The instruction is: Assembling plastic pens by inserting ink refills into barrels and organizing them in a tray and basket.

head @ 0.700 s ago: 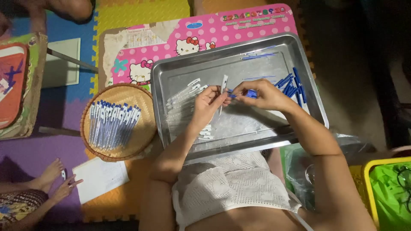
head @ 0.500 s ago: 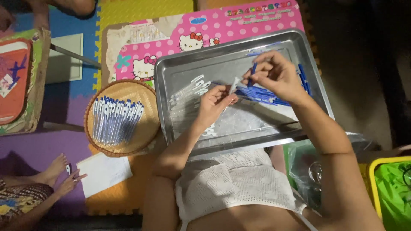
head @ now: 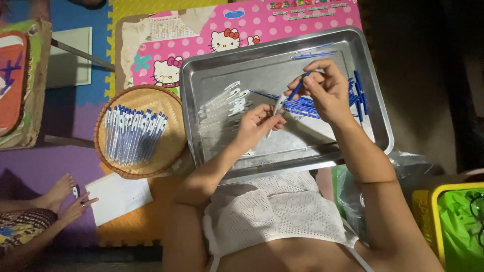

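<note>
Left hand [head: 258, 123] pinching clear pen barrel [head: 277, 107], tilted up-right. Right hand [head: 327, 90] pinching blue refill [head: 297, 88] just above, tip aimed down-left at barrel's open end.

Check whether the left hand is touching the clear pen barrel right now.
Touching. The head view shows the left hand pinching the clear pen barrel between its fingertips, no gap visible.

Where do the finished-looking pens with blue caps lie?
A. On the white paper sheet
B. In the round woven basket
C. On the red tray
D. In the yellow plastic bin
B: the blue-capped pens lie in a row inside the round woven basket, left of the metal tray.
</note>
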